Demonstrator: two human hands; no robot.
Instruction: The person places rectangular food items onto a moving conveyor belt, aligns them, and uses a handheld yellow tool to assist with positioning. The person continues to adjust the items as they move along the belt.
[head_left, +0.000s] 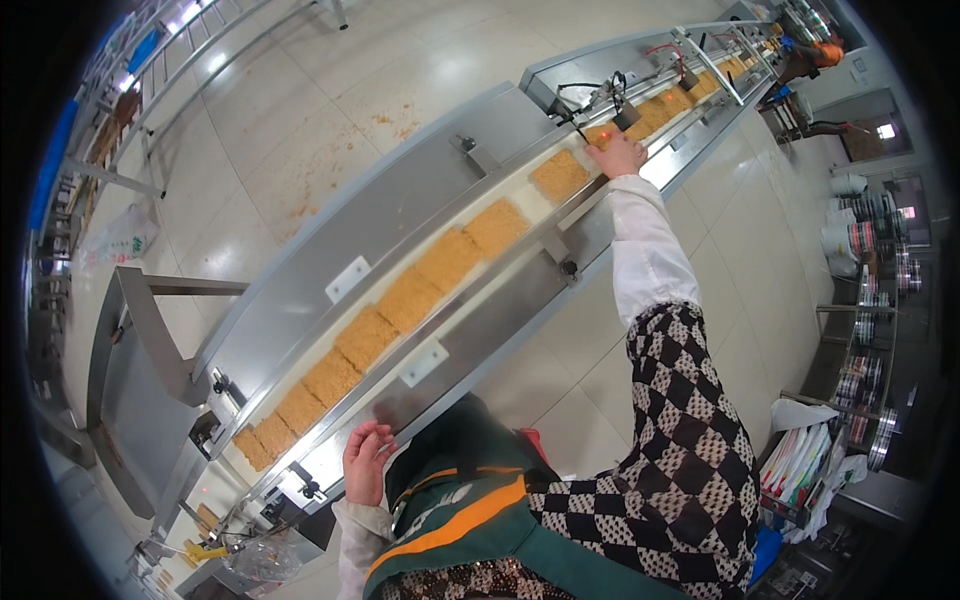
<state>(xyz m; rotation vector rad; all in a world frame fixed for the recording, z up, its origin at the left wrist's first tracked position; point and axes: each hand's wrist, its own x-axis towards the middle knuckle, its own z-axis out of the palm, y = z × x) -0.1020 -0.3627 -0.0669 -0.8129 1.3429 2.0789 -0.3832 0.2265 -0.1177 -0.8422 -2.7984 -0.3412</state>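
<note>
A row of flat, square, golden-brown crumbly food slabs (409, 296) lies on a pale conveyor belt (517, 199) between metal guide rails. My right hand (621, 154) reaches over the near rail, its fingers at a slab (598, 135) beneath a small black sensor block (625, 115). A red light dot shows there; whether the fingers grip the slab is hidden. One separate slab (559, 175) lies just left of that hand. Beside the conveyor's near edge, my left hand (367, 459) hangs with loosely curled fingers and nothing in it.
Guide brackets with black knobs (568, 268) stick out along the rails. A metal frame (161, 337) stands at the conveyor's left end. Crumbs (307, 199) dot the tiled floor beyond. Up the line, a person in an orange top (827, 54) stands by the belt. Film rolls (855, 240) fill racks at right.
</note>
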